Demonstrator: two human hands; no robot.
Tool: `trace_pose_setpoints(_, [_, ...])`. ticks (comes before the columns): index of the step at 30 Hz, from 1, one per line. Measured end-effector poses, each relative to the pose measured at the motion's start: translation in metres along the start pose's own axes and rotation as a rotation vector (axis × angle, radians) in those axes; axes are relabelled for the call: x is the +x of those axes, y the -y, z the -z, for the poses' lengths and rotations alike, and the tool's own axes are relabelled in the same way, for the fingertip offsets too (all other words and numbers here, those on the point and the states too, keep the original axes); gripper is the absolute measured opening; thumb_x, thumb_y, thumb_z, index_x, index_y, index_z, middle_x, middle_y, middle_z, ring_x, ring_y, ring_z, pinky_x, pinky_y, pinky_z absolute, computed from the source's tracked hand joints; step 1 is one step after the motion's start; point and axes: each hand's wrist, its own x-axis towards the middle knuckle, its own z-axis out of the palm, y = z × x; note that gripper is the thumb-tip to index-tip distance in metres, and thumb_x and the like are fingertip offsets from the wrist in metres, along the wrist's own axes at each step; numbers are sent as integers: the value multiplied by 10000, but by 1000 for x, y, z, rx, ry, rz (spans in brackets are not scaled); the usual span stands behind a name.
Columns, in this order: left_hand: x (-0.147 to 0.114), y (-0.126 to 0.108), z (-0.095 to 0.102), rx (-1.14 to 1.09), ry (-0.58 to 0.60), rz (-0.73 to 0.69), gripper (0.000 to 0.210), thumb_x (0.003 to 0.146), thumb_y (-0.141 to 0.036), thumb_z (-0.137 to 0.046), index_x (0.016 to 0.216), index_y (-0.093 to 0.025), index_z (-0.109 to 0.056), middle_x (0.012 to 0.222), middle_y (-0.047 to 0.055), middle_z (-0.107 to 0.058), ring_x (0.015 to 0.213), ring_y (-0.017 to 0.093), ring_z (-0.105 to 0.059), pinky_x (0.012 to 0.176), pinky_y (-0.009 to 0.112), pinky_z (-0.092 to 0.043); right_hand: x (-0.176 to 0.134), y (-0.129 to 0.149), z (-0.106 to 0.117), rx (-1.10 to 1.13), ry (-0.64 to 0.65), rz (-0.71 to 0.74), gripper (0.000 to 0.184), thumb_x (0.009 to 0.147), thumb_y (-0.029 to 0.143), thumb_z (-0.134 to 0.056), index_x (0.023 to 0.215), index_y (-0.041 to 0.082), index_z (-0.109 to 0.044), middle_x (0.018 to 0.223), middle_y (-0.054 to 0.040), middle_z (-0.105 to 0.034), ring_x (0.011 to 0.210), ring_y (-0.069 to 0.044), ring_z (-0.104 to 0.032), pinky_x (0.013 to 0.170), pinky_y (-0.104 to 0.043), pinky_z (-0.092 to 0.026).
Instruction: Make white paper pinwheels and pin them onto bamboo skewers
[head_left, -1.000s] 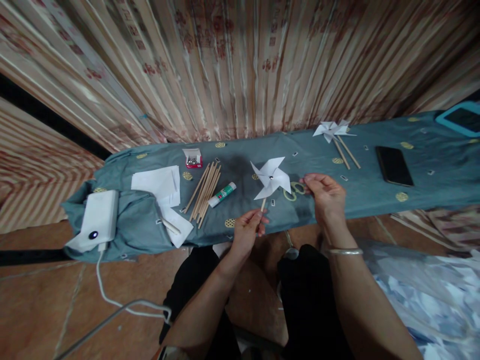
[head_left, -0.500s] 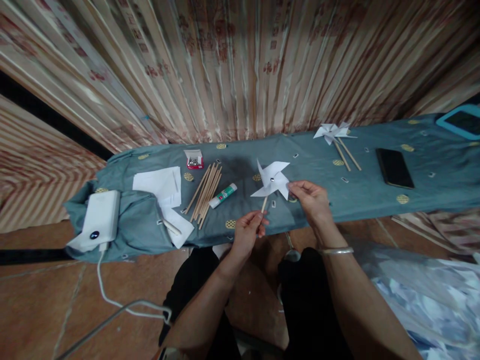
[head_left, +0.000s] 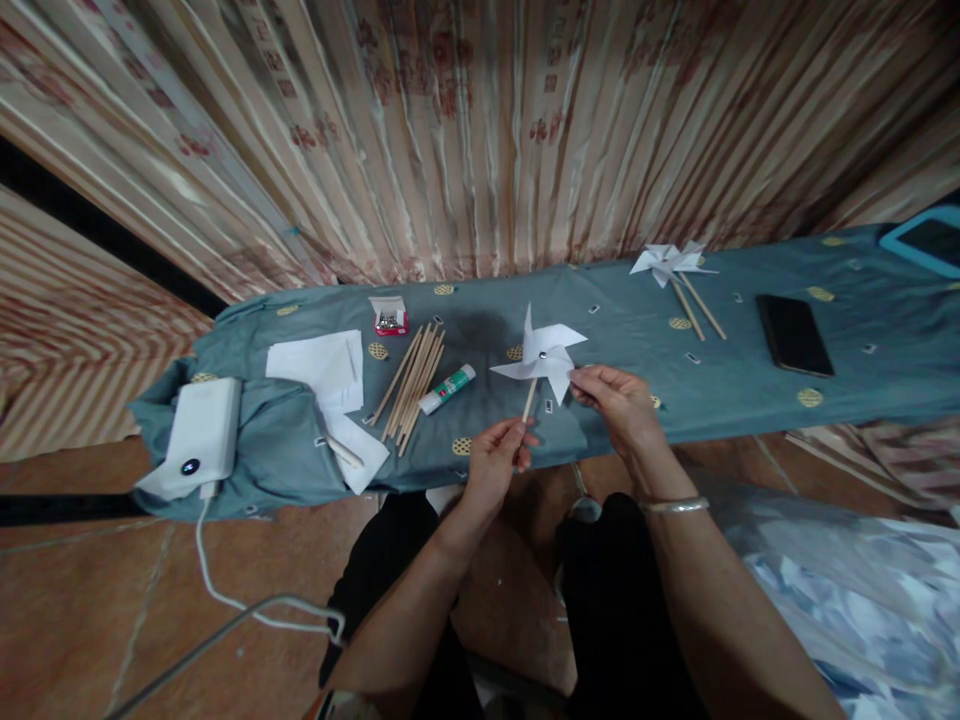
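Note:
A white paper pinwheel (head_left: 551,362) with a silver pin at its centre is held up over the cloth. My left hand (head_left: 496,458) is closed round the lower part of its wooden stick (head_left: 529,400). With thumb and forefinger together, my right hand (head_left: 619,398) pinches the edge of the right-hand blade. Left of the pinwheel lie a glue stick (head_left: 448,389) and a bundle of several wooden sticks (head_left: 414,388). Behind the sticks stands a small open red-and-white box (head_left: 390,316) of silver pins.
White paper sheets (head_left: 319,365) lie on the left of the cloth-covered table (head_left: 600,425), near a white power bank (head_left: 201,430) with a cable. Finished pinwheels (head_left: 671,265) and a black phone (head_left: 795,335) lie to the right. A plastic bag (head_left: 862,600) is at lower right.
The pinwheel's blades have turned a little about the pin. My right hand has shifted slightly left along with the blade; my left hand has stayed on the stick.

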Motion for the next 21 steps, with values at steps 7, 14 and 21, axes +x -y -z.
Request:
trace_pose_setpoints(7, [-1, -1, 1, 15, -2, -5, 431, 661, -507, -794, 847, -126, -719, 619, 5, -656, 401, 45, -437, 414, 210, -294, -3, 0, -1, -31, 42, 11, 264, 495, 398, -857, 563, 200, -696, 562, 3, -658, 524, -95, -533, 548, -235, -425])
trace_pose_setpoints(14, [-1, -1, -1, 16, -2, 2, 437, 654, -514, -791, 844, -128, -716, 614, 0, -653, 390, 40, -420, 408, 214, -286, -4, 0, -3, -37, 89, 12, 249, 502, 398, -845, 566, 204, -701, 590, -2, -676, 544, -97, -541, 569, -240, -431])
trace_pose_setpoints(21, [-1, 0, 0, 12, 0, -6, 430, 657, -513, -797, 839, -132, -717, 613, 4, -651, 401, 44, -429, 411, 210, -285, -6, 3, -5, -15, 98, -17, 276, 463, 412, -860, 550, 204, -701, 566, 7, -659, 543, -87, -524, 565, -228, -407])
